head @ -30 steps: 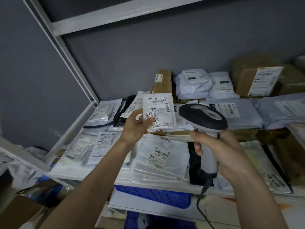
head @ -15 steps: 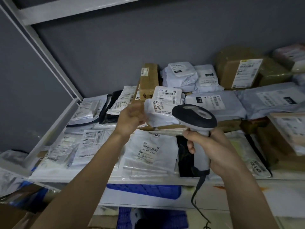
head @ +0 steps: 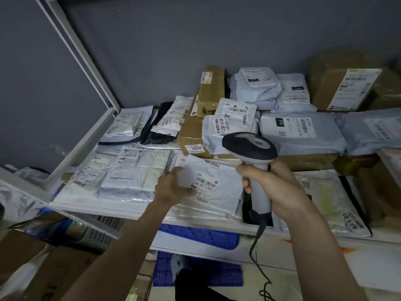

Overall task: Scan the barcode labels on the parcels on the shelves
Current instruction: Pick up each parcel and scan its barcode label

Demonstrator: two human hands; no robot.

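Observation:
My right hand (head: pixel 275 187) grips the grey handle of a barcode scanner (head: pixel 251 148), its dark head up over the shelf. My left hand (head: pixel 171 187) lies flat with straight fingers on the left edge of a flat white parcel (head: pixel 212 185) at the shelf's front, beside its barcode label. A small white parcel marked 45-6-5621 (head: pixel 230 124) rests on the pile behind the scanner, its label facing up.
The white shelf (head: pixel 91 146) is packed with white and grey mailer bags and brown boxes (head: pixel 210 90), a large box (head: pixel 345 88) at the back right. A blue crate (head: pixel 201 235) sits below. The scanner's cable (head: pixel 258 257) hangs down.
My left hand let go of the small 45-6-5621 parcel, which now lies on the pile, and moved down to the flat white parcel in front. The scanner stayed in my right hand.

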